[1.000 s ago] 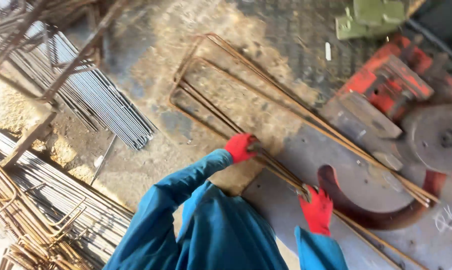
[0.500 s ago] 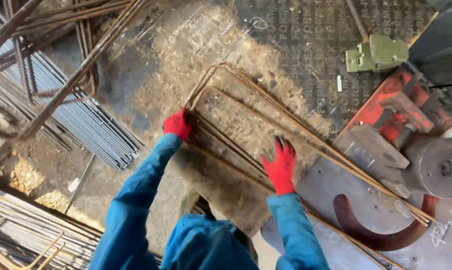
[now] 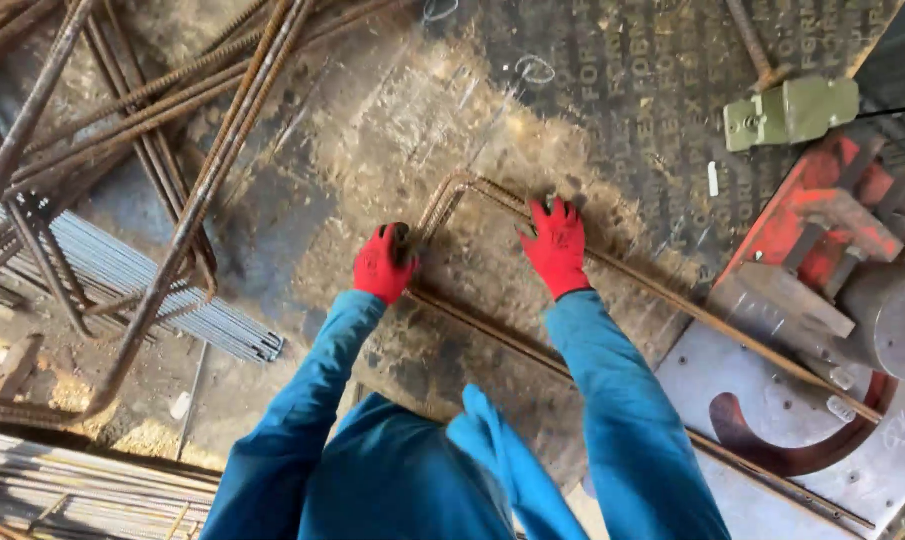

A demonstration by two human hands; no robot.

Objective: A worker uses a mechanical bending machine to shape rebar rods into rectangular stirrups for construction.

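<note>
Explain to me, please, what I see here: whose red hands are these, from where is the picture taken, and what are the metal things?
The picture comes from a camera on a person's head, looking down. The person wears blue sleeves and red gloves. The left hand grips one side of a bent steel bar, near its corner; the right hand rests on the other side. The bar lies on a dusty work board. At the right stands a red bending machine with a grey steel plate. At the left lie a bundle of thin straight rods and more rusty bars.
</note>
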